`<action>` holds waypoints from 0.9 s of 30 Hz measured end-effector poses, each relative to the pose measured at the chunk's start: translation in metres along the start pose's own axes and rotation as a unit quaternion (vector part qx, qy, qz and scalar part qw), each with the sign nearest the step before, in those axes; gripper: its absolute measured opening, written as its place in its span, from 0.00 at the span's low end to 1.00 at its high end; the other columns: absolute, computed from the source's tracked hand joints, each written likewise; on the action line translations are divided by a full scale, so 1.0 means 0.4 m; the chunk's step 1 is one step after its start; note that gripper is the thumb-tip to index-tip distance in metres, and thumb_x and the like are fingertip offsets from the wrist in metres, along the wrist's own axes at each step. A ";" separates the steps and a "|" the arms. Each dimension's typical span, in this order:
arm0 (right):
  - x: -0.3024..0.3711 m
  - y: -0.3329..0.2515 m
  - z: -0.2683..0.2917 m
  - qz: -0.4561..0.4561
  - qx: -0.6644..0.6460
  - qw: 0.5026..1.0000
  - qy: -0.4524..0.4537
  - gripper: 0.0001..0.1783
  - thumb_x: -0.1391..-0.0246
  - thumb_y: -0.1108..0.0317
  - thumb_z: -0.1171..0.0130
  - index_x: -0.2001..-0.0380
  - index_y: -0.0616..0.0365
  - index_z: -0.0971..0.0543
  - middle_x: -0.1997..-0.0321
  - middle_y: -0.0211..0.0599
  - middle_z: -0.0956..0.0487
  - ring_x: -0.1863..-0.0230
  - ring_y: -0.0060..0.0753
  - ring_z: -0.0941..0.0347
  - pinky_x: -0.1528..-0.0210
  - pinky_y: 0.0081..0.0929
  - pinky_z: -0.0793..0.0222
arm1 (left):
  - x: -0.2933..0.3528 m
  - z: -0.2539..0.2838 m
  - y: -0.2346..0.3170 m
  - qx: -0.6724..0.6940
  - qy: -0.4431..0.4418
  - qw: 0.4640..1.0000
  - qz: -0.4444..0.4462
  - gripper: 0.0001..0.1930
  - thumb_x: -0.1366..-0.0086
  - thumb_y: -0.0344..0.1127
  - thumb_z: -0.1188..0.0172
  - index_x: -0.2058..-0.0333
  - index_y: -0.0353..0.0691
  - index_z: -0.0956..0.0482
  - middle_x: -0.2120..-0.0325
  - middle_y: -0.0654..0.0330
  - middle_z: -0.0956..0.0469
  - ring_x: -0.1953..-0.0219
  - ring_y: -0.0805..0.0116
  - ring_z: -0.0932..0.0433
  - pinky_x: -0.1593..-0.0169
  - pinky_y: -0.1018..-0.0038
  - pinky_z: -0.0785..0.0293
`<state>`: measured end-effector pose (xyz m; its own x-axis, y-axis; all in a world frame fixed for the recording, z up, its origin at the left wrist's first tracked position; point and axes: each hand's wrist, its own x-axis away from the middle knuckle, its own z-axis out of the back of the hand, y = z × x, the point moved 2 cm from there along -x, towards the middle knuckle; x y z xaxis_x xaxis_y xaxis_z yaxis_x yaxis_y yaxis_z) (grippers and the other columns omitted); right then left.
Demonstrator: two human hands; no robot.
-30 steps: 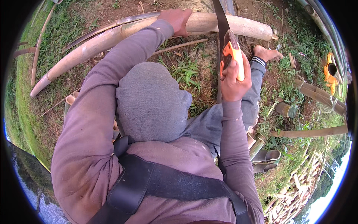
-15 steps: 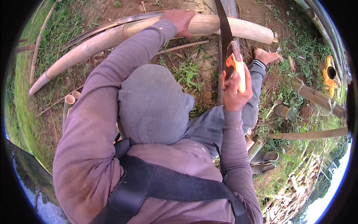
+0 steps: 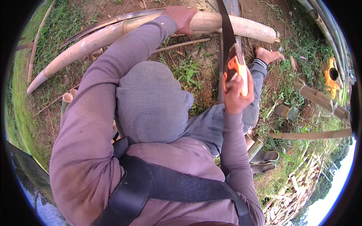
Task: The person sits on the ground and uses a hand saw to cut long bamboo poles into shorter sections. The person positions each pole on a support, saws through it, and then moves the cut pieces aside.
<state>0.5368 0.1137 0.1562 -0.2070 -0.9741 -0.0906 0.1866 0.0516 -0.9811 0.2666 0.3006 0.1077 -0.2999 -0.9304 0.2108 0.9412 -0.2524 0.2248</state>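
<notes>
A thick, pale bamboo pole (image 3: 94, 44) lies crosswise in front of me, appearing bent by the lens. My left hand (image 3: 181, 19) is wrapped over its middle, pressing on it. In my right hand (image 3: 239, 98) is the orange handle of a handsaw (image 3: 227, 32). The dark blade runs away from me across the pole, near its right end, to the right of my left hand. Whether the teeth have cut into the bamboo cannot be made out. A narrow beam (image 3: 221, 67) runs lengthwise beneath the pole.
My bare foot (image 3: 268, 55) rests just below the pole's right end. Cut bamboo tubes (image 3: 67, 98) stand at my left. On the right are tied bamboo (image 3: 322, 98), an orange object with a dark round opening (image 3: 332, 77), boots (image 3: 264, 162) and a heap of bamboo pieces (image 3: 292, 194).
The saw handle and my right hand have shifted slightly toward me. My left hand stays on the pole, and the whole view has moved a little.
</notes>
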 end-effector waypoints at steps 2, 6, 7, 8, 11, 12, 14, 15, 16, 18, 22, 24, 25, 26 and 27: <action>-0.124 -0.009 -0.065 0.035 0.029 0.999 0.000 0.22 0.26 0.68 0.40 0.36 0.69 0.24 0.47 0.42 0.16 0.62 0.20 0.20 0.63 0.21 0.20 | -0.015 0.029 0.000 -0.003 0.010 1.000 -0.002 0.39 0.50 0.52 0.22 0.41 0.45 0.25 0.57 0.48 0.13 0.51 0.44 0.14 0.48 0.50 0.17; -0.004 -0.054 -0.015 -0.005 0.033 0.999 -0.008 0.24 0.26 0.65 0.42 0.35 0.70 0.25 0.47 0.42 0.15 0.65 0.19 0.21 0.65 0.18 0.22 | -0.002 0.040 -0.017 -0.009 -0.023 1.000 0.013 0.39 0.50 0.52 0.22 0.41 0.45 0.25 0.57 0.48 0.13 0.51 0.44 0.14 0.48 0.50 0.18; 0.063 -0.064 0.036 -0.007 0.050 0.999 -0.013 0.26 0.26 0.62 0.43 0.34 0.70 0.25 0.46 0.44 0.15 0.67 0.19 0.21 0.66 0.17 0.23 | -0.013 0.035 -0.031 -0.011 -0.021 1.000 0.012 0.39 0.50 0.52 0.23 0.41 0.44 0.25 0.57 0.48 0.13 0.51 0.44 0.14 0.48 0.50 0.18; 0.140 -0.064 0.090 -0.024 0.057 0.998 -0.015 0.28 0.26 0.60 0.43 0.34 0.71 0.26 0.47 0.46 0.14 0.68 0.19 0.22 0.66 0.17 0.23 | -0.014 0.027 -0.032 -0.007 -0.033 0.999 0.019 0.40 0.51 0.52 0.23 0.41 0.44 0.26 0.57 0.48 0.13 0.53 0.44 0.13 0.49 0.50 0.17; 0.253 -0.070 0.174 -0.018 0.064 0.998 -0.015 0.34 0.27 0.54 0.43 0.34 0.75 0.27 0.47 0.51 0.14 0.74 0.19 0.24 0.68 0.16 0.25 | -0.024 0.011 -0.031 -0.002 -0.017 1.000 0.009 0.40 0.51 0.52 0.23 0.41 0.43 0.25 0.59 0.48 0.13 0.55 0.45 0.13 0.50 0.50 0.17; 0.227 -0.058 0.142 -0.015 0.034 0.999 -0.007 0.32 0.27 0.55 0.41 0.34 0.74 0.27 0.48 0.50 0.14 0.74 0.19 0.24 0.68 0.17 0.25 | -0.031 0.017 -0.028 -0.004 -0.019 1.000 0.007 0.40 0.51 0.52 0.23 0.41 0.43 0.25 0.59 0.48 0.13 0.55 0.44 0.13 0.50 0.50 0.17; 0.077 -0.021 0.041 -0.003 0.037 0.999 -0.007 0.28 0.27 0.60 0.39 0.35 0.71 0.25 0.49 0.46 0.14 0.72 0.19 0.23 0.67 0.18 0.24 | -0.031 0.022 -0.018 -0.005 -0.028 1.000 0.003 0.40 0.51 0.52 0.23 0.40 0.43 0.25 0.59 0.47 0.13 0.54 0.44 0.13 0.49 0.50 0.17; -0.011 -0.016 -0.012 0.007 0.039 0.999 -0.003 0.25 0.28 0.63 0.38 0.35 0.69 0.24 0.50 0.44 0.14 0.70 0.19 0.23 0.66 0.19 0.23 | -0.012 0.014 0.004 0.006 -0.044 0.999 0.001 0.40 0.50 0.54 0.22 0.41 0.43 0.25 0.58 0.48 0.13 0.54 0.45 0.13 0.48 0.51 0.17; -0.096 -0.017 -0.056 0.018 0.045 0.999 0.008 0.23 0.28 0.67 0.37 0.36 0.68 0.23 0.50 0.41 0.15 0.68 0.19 0.22 0.65 0.19 0.22 | -0.018 0.038 0.015 0.008 -0.045 0.999 -0.004 0.39 0.50 0.55 0.22 0.42 0.43 0.24 0.58 0.49 0.13 0.53 0.45 0.13 0.47 0.51 0.18; -0.119 -0.016 -0.088 0.024 0.015 0.999 0.014 0.22 0.29 0.70 0.37 0.36 0.67 0.23 0.49 0.40 0.15 0.65 0.20 0.20 0.63 0.21 0.21 | -0.022 0.044 0.001 0.009 -0.061 0.998 0.008 0.39 0.49 0.57 0.22 0.43 0.43 0.24 0.57 0.50 0.13 0.52 0.46 0.13 0.46 0.50 0.18; 0.076 -0.038 0.031 -0.009 -0.011 1.000 -0.013 0.26 0.27 0.67 0.40 0.33 0.73 0.28 0.43 0.50 0.16 0.55 0.30 0.17 0.53 0.28 0.16 | -0.026 0.052 -0.046 0.004 -0.032 0.999 0.004 0.40 0.51 0.55 0.21 0.43 0.43 0.24 0.56 0.49 0.13 0.51 0.45 0.13 0.47 0.50 0.18; 0.183 -0.061 0.104 -0.042 -0.018 0.999 -0.025 0.29 0.26 0.63 0.42 0.32 0.75 0.30 0.41 0.54 0.17 0.48 0.38 0.16 0.48 0.33 0.15 | -0.020 0.047 -0.035 0.006 -0.063 0.998 0.008 0.41 0.51 0.54 0.21 0.41 0.42 0.24 0.55 0.48 0.13 0.50 0.45 0.13 0.46 0.50 0.18; 0.201 -0.066 0.117 -0.049 -0.014 0.998 -0.028 0.30 0.26 0.61 0.42 0.32 0.76 0.30 0.40 0.55 0.17 0.45 0.42 0.16 0.46 0.34 0.15 | -0.032 0.045 -0.037 0.011 -0.062 0.998 0.007 0.43 0.54 0.53 0.22 0.39 0.44 0.25 0.56 0.47 0.13 0.51 0.46 0.13 0.47 0.50 0.18; 0.202 -0.052 0.110 -0.035 -0.017 0.999 -0.021 0.31 0.26 0.60 0.42 0.32 0.75 0.30 0.40 0.55 0.17 0.44 0.43 0.16 0.45 0.35 0.15 | -0.037 0.041 -0.036 0.016 -0.063 0.998 0.007 0.45 0.56 0.51 0.23 0.37 0.45 0.25 0.57 0.47 0.13 0.52 0.46 0.13 0.47 0.51 0.18; 0.176 -0.032 0.086 -0.025 -0.015 0.999 -0.014 0.30 0.27 0.62 0.41 0.33 0.74 0.29 0.41 0.54 0.17 0.44 0.41 0.16 0.46 0.34 0.16 | -0.037 0.038 -0.035 0.021 -0.065 0.998 0.006 0.47 0.58 0.49 0.25 0.35 0.46 0.26 0.58 0.46 0.13 0.53 0.46 0.13 0.48 0.51 0.18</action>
<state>0.5531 0.0369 0.1682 -0.1885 -0.9814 -0.0371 0.1483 0.0089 -0.9889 0.2555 0.3219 0.1158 -0.3088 -0.8905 0.3341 0.9382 -0.2276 0.2607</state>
